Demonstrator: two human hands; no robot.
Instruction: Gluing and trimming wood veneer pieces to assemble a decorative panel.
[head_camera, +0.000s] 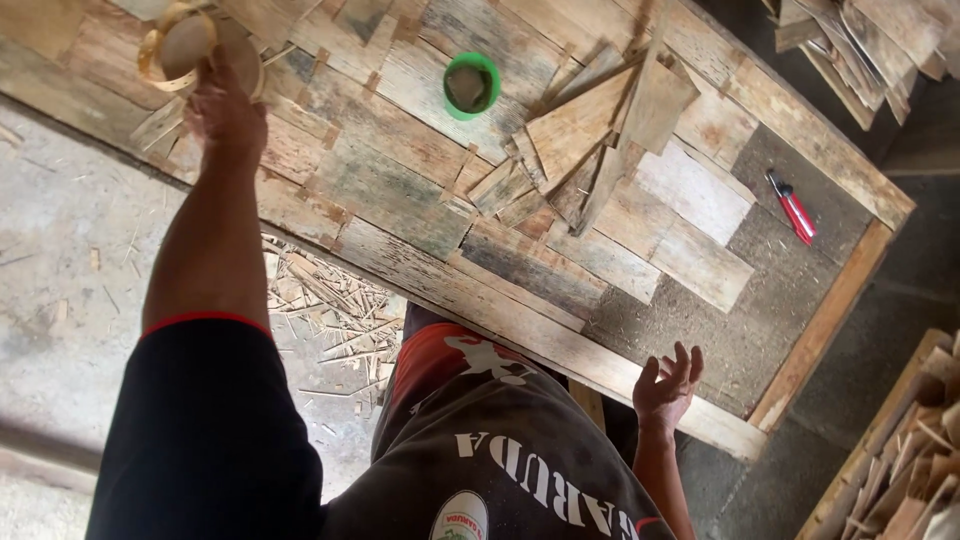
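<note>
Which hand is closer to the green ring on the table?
The left hand. It rests on the table beside the green ring, by a wooden hoop. The right hand hovers open at the table's near edge.

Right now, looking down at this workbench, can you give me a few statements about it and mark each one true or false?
1. The left hand reaches a thin wooden hoop at the bench's far corner. True.
2. The right hand grips the red-handled tool. False: it is open and empty, and the tool lies apart on the workbench.
3. The green round container stands on the floor. False: it sits on the bench planks.
4. Flat wood offcuts lie piled near the bench's middle. True.
5. The floor beside the bench is swept clean. False: wood slivers litter it.
</note>
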